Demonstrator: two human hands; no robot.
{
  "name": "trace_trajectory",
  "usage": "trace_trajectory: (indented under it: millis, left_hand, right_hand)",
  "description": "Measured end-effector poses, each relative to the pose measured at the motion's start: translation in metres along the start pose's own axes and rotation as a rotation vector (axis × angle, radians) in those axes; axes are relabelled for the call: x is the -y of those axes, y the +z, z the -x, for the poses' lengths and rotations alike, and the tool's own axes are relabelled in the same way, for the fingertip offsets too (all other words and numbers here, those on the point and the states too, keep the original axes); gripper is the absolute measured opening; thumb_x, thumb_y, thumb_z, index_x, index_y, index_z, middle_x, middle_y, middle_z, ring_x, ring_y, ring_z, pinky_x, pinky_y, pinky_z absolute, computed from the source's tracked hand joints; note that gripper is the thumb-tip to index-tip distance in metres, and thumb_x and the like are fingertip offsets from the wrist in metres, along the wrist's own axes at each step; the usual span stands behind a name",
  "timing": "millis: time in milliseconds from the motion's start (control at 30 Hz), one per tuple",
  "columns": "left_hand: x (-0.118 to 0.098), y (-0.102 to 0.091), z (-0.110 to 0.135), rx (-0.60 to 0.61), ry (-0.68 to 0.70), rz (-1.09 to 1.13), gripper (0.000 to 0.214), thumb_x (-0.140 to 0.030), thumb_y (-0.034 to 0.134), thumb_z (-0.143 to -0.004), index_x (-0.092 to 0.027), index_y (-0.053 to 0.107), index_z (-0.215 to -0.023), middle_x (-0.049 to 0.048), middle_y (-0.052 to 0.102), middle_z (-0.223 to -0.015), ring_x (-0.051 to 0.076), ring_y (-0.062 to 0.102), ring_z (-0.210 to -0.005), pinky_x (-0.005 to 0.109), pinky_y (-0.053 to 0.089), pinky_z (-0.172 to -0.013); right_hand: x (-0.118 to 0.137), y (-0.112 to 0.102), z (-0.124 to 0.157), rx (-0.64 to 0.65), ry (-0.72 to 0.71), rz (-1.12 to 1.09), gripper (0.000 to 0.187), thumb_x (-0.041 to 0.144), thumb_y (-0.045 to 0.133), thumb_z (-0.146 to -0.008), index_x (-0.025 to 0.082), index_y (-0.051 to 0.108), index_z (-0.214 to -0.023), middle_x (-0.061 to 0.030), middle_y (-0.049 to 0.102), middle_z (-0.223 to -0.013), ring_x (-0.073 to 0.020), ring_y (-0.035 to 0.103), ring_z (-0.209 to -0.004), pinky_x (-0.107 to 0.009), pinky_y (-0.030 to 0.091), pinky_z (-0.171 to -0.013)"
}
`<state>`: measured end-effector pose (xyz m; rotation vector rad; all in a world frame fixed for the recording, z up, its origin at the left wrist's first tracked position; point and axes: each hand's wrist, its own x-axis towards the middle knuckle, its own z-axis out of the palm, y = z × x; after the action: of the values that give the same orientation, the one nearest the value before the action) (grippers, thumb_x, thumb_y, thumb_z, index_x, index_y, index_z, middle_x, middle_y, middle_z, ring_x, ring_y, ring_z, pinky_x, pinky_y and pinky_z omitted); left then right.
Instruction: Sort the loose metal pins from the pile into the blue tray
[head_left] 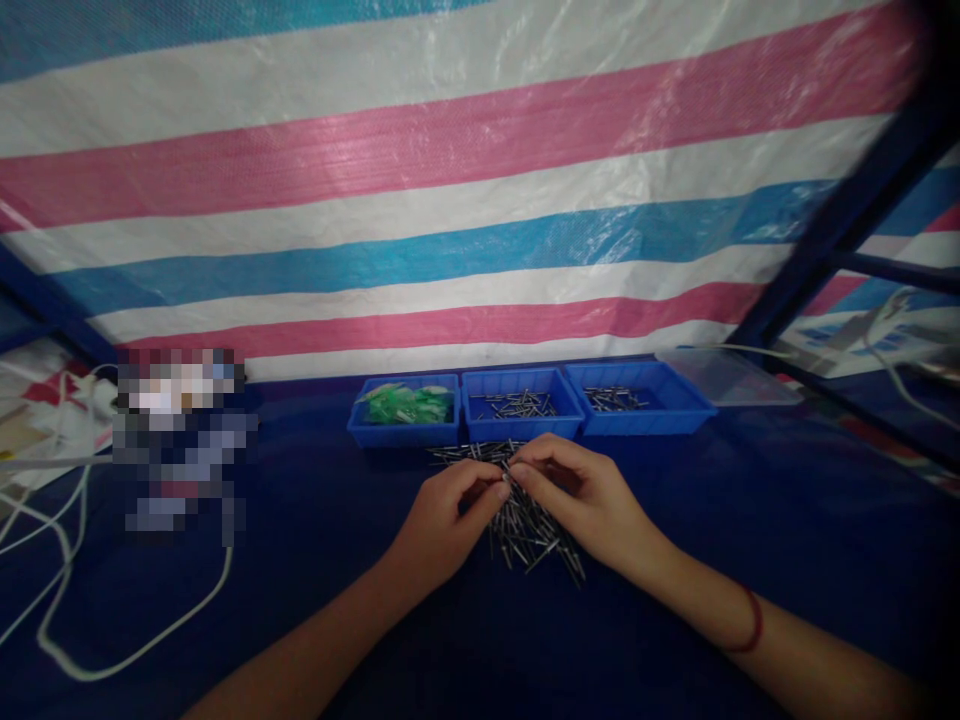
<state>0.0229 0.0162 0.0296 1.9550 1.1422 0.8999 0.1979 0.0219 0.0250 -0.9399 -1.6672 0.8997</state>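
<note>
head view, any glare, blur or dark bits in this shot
Head view: glare shines on creases of the striped sheet; head view: the table is dim, nearly black along the bottom; head view: a pixelated patch hides details at left; head view: the metal pins look soft, hard to tell apart.
</note>
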Motion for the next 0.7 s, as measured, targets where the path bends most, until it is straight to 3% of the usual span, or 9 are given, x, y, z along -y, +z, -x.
trace_trajectory:
  millis: [367,700]
  left_hand:
    - [0.004,0.0012,0.0,-0.017,-0.001,0.008,0.015,-0.029,0.055,-0.087,-0.016,0.061,-0.089,0.0011,0.059,-0.078,0.013,0.054,-0.07,0.023,0.042,-0.066]
    - [0.003,-0.0016,-0.0006,-0.109,0.039,-0.006,0.01,-0.026,0.056,-0.086,-0.017,0.058,-0.085,0.0014,0.057,-0.081,0.013,0.053,-0.072,0.023,0.042,-0.065]
  right_hand:
    - [-0.0003,0.0004,-0.0001,0.013,-0.012,0.008,0.012,0.029,0.057,-0.085,0.019,0.062,-0.082,-0.0029,0.06,-0.079,-0.0139,0.056,-0.069,-0.027,0.046,-0.063]
    - [0.0026,-0.0019,-0.0009,0.009,-0.029,0.038,0.009,0.025,0.055,-0.085,0.019,0.062,-0.086,-0.0031,0.06,-0.078,-0.0146,0.056,-0.069,-0.027,0.046,-0.061]
